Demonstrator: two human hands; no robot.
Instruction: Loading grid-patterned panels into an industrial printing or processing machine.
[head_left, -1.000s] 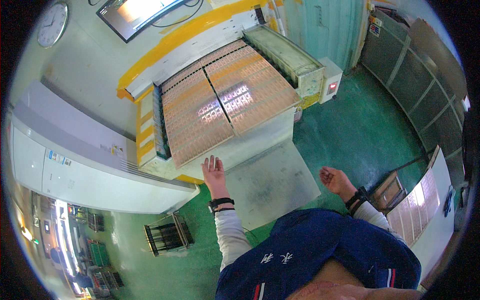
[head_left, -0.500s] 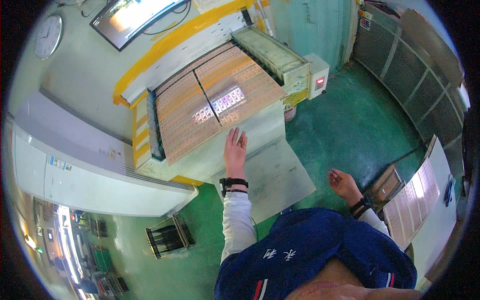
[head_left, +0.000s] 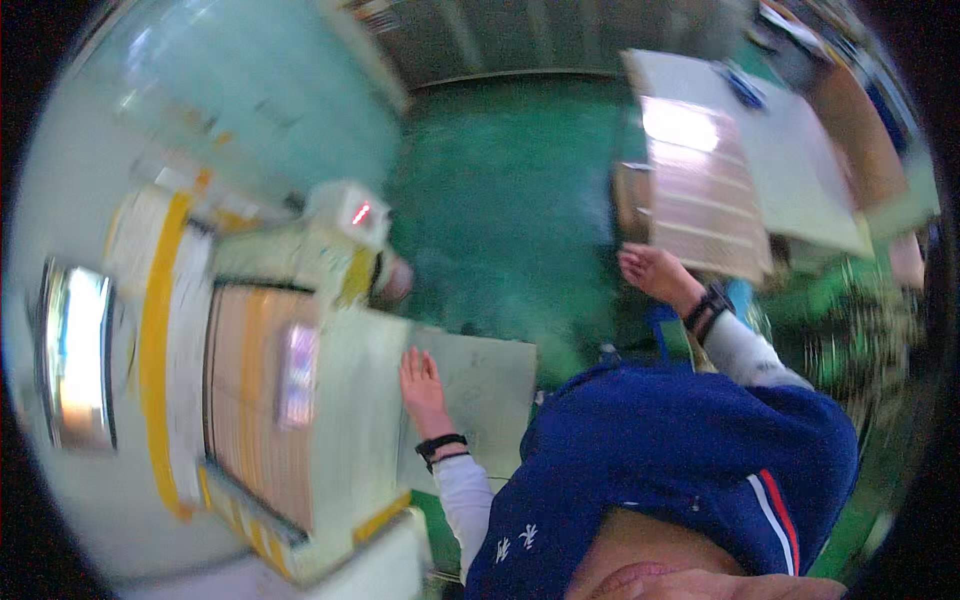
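Note:
My left hand is held out flat with its fingers stretched, beside the pale front of a machine, and nothing is in it. Copper-coloured patterned panels lie on the machine's bed to the left of that hand, blurred by motion. Over on the right, my right hand hovers with loosely bent fingers and no object visible in it. Close by it, a stack of similar copper-coloured panels rests on a white board; the fingertips appear just short of its near left corner. Black bands circle both wrists.
A control box with a red display sticks out at the machine's far end. A grey sheet lies low beside the machine, over the green floor. Something small and blue sits on the white board. A lit screen hangs at the far left.
My view has swung to the right, so the machine now sits at the left and the panel stack is nearer. Both hands stay raised and empty; the right is now close to the stack.

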